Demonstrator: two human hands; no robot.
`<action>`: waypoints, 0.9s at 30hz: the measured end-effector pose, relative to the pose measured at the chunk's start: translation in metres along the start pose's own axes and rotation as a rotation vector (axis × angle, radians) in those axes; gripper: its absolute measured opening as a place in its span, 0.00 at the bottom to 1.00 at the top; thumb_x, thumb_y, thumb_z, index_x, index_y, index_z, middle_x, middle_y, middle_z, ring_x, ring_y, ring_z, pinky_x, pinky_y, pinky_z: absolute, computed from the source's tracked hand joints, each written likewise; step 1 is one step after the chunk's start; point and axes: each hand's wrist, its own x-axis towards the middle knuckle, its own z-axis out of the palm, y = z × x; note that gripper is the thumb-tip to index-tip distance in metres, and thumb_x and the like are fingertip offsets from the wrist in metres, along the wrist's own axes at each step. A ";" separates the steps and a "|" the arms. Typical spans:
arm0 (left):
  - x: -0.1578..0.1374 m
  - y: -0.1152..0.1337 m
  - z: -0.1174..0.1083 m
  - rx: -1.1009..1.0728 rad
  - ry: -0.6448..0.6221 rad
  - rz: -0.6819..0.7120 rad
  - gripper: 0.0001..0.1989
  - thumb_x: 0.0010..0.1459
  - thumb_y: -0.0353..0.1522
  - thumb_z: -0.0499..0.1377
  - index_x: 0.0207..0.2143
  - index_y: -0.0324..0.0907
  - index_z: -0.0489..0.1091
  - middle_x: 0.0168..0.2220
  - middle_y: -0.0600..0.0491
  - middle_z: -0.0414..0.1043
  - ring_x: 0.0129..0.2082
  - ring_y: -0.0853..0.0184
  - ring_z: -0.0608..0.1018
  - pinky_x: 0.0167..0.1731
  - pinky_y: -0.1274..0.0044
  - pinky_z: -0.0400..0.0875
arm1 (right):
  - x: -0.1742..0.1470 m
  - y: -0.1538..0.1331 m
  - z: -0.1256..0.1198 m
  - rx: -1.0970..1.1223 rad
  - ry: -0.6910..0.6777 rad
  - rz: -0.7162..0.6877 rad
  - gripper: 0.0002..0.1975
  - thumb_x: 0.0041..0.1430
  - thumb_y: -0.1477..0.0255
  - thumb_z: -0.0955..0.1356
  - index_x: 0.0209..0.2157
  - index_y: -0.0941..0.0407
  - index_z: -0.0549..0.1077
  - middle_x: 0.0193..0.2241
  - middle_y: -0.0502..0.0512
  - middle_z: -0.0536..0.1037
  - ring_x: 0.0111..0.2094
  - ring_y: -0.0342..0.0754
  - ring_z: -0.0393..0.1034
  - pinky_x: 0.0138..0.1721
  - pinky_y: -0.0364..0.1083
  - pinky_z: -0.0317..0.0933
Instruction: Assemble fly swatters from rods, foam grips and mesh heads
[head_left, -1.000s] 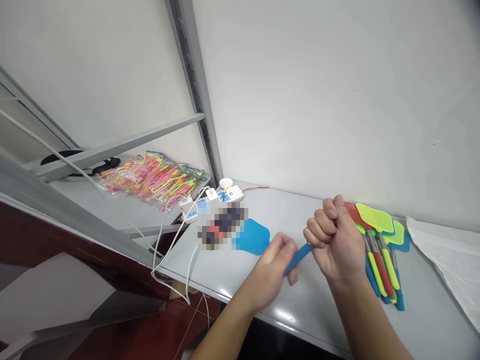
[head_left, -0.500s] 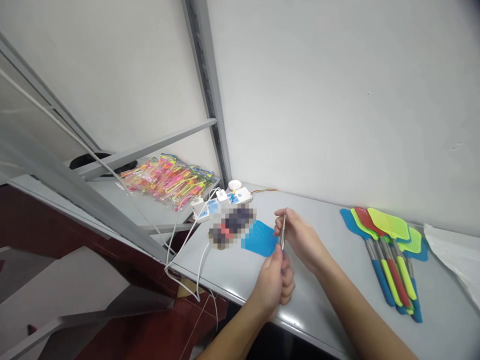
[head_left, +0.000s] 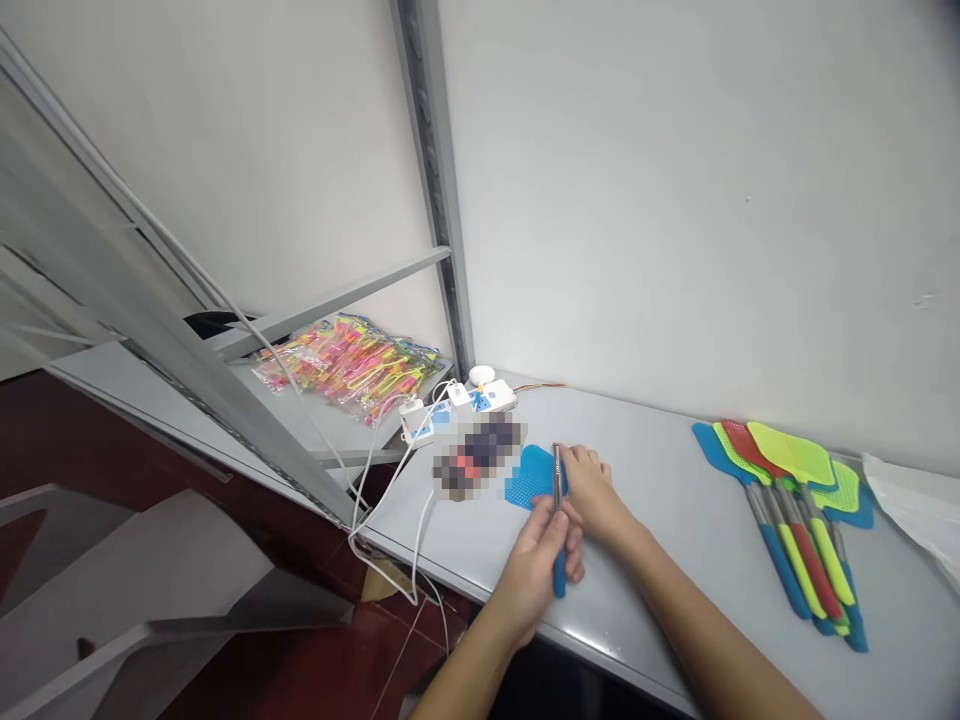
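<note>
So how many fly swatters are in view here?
At least 6: one blue fly swatter in both hands, about five overlapping in the pile on the table's right; more may be hidden underneath.

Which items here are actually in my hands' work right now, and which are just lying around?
In hand:
blue fly swatter, its handle held by left hand, right hand at its metal shaft.

Lying about:
pile of fly swatters
power strip
packets of coloured toys
white plastic bag

A plain white wall (head_left: 675,200) is seen behind a pale grey metal tabletop (head_left: 660,470). An upright grey steel post (head_left: 435,180) is fixed at the corner, with slanted grey braces (head_left: 337,300) alongside. A dark reddish-brown floor (head_left: 300,660) is visible below. Even, soft light is cast throughout.
</note>
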 end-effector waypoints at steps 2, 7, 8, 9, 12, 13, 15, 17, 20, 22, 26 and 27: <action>0.001 -0.004 0.000 0.014 -0.023 -0.044 0.10 0.65 0.39 0.51 0.38 0.42 0.61 0.26 0.60 0.59 0.18 0.77 0.63 0.24 0.80 0.61 | -0.002 0.004 -0.009 0.052 0.009 0.033 0.30 0.38 0.73 0.73 0.48 0.59 0.71 0.42 0.64 0.75 0.45 0.60 0.65 0.48 0.56 0.51; 0.007 -0.011 0.006 0.064 -0.023 -0.191 0.10 0.65 0.42 0.49 0.38 0.45 0.59 0.21 0.63 0.55 0.13 0.78 0.56 0.16 0.82 0.54 | -0.016 0.016 -0.044 0.324 0.129 0.131 0.19 0.50 0.58 0.69 0.37 0.58 0.72 0.28 0.55 0.76 0.28 0.49 0.68 0.29 0.46 0.59; 0.008 -0.011 0.008 0.094 -0.038 -0.215 0.11 0.65 0.42 0.49 0.38 0.45 0.59 0.20 0.64 0.53 0.12 0.78 0.54 0.15 0.82 0.52 | -0.020 0.018 -0.052 0.444 0.207 0.163 0.20 0.53 0.56 0.66 0.38 0.58 0.71 0.29 0.55 0.76 0.27 0.47 0.68 0.26 0.45 0.59; 0.010 -0.011 0.011 0.130 -0.060 -0.237 0.11 0.65 0.43 0.49 0.38 0.45 0.60 0.19 0.64 0.52 0.12 0.78 0.51 0.14 0.83 0.49 | -0.023 0.021 -0.060 0.599 0.308 0.205 0.21 0.54 0.55 0.66 0.40 0.58 0.70 0.30 0.54 0.76 0.25 0.45 0.67 0.23 0.43 0.58; 0.015 -0.011 0.018 0.269 -0.144 -0.288 0.13 0.65 0.45 0.49 0.39 0.45 0.61 0.17 0.65 0.49 0.12 0.77 0.48 0.12 0.83 0.45 | -0.034 0.030 -0.078 1.101 0.628 0.336 0.19 0.50 0.58 0.70 0.38 0.55 0.69 0.28 0.47 0.72 0.20 0.40 0.63 0.17 0.39 0.53; 0.016 -0.011 0.020 0.320 -0.174 -0.302 0.14 0.64 0.45 0.49 0.39 0.45 0.62 0.17 0.65 0.50 0.12 0.77 0.48 0.12 0.83 0.45 | -0.037 0.033 -0.083 1.215 0.711 0.360 0.18 0.48 0.60 0.72 0.36 0.55 0.69 0.26 0.45 0.70 0.20 0.39 0.62 0.16 0.39 0.52; 0.020 -0.012 0.025 0.430 -0.228 -0.326 0.15 0.64 0.46 0.49 0.39 0.44 0.62 0.17 0.65 0.50 0.12 0.77 0.50 0.13 0.83 0.47 | -0.044 0.039 -0.087 1.296 0.831 0.372 0.15 0.47 0.63 0.73 0.33 0.54 0.68 0.24 0.43 0.68 0.19 0.38 0.61 0.15 0.38 0.52; 0.023 -0.013 0.028 0.545 -0.276 -0.334 0.15 0.64 0.45 0.49 0.38 0.43 0.64 0.17 0.64 0.52 0.13 0.77 0.52 0.15 0.83 0.49 | -0.050 0.042 -0.088 1.305 0.911 0.366 0.12 0.49 0.64 0.71 0.32 0.54 0.66 0.22 0.42 0.66 0.17 0.38 0.59 0.14 0.38 0.53; 0.027 -0.016 0.032 0.694 -0.332 -0.296 0.15 0.65 0.43 0.50 0.37 0.41 0.66 0.19 0.61 0.58 0.17 0.75 0.58 0.20 0.82 0.52 | -0.059 0.040 -0.084 1.289 0.936 0.338 0.09 0.53 0.64 0.68 0.32 0.53 0.64 0.19 0.40 0.64 0.14 0.37 0.54 0.14 0.39 0.54; 0.028 -0.018 0.033 0.745 -0.334 -0.262 0.15 0.65 0.42 0.49 0.36 0.41 0.66 0.19 0.60 0.60 0.20 0.74 0.61 0.23 0.82 0.54 | -0.064 0.037 -0.081 1.248 0.946 0.334 0.10 0.55 0.63 0.67 0.35 0.53 0.65 0.18 0.38 0.62 0.13 0.36 0.51 0.14 0.38 0.51; 0.030 -0.019 0.033 0.759 -0.297 -0.252 0.16 0.66 0.43 0.47 0.36 0.41 0.66 0.19 0.61 0.57 0.21 0.73 0.60 0.24 0.81 0.54 | -0.071 0.032 -0.081 1.121 0.965 0.383 0.17 0.57 0.58 0.66 0.46 0.50 0.65 0.23 0.42 0.68 0.17 0.38 0.59 0.16 0.38 0.56; 0.030 -0.018 0.034 0.755 -0.297 -0.255 0.17 0.66 0.44 0.47 0.37 0.41 0.66 0.19 0.61 0.57 0.21 0.72 0.59 0.24 0.81 0.53 | -0.072 0.032 -0.081 1.093 0.959 0.391 0.19 0.57 0.57 0.66 0.49 0.49 0.64 0.27 0.44 0.70 0.20 0.39 0.62 0.17 0.38 0.58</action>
